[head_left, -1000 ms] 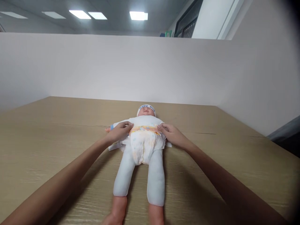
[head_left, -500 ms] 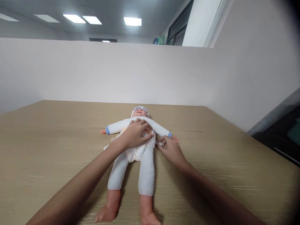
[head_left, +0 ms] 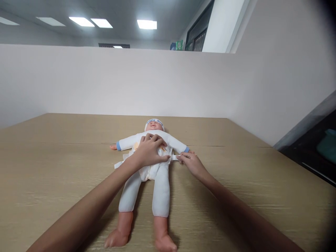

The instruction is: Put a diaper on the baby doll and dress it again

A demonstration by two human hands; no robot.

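Far left: loose strip (head_left: 118, 164), pale, partly behind my forearm. My left hand (head_left: 151, 150) lies on the diaper (head_left: 150, 173), thumb and fingers spread, hiding most of its front. Diaper's white, some orange showing, at the hips of the doll (head_left: 161, 194), face-up on the table (head_left: 65, 196). My right hand (head_left: 193, 163) has fingertips clamped on a white tab (head_left: 174, 158), tab's end covered. Right edge: dark object (head_left: 304, 150), cut off, unclear.
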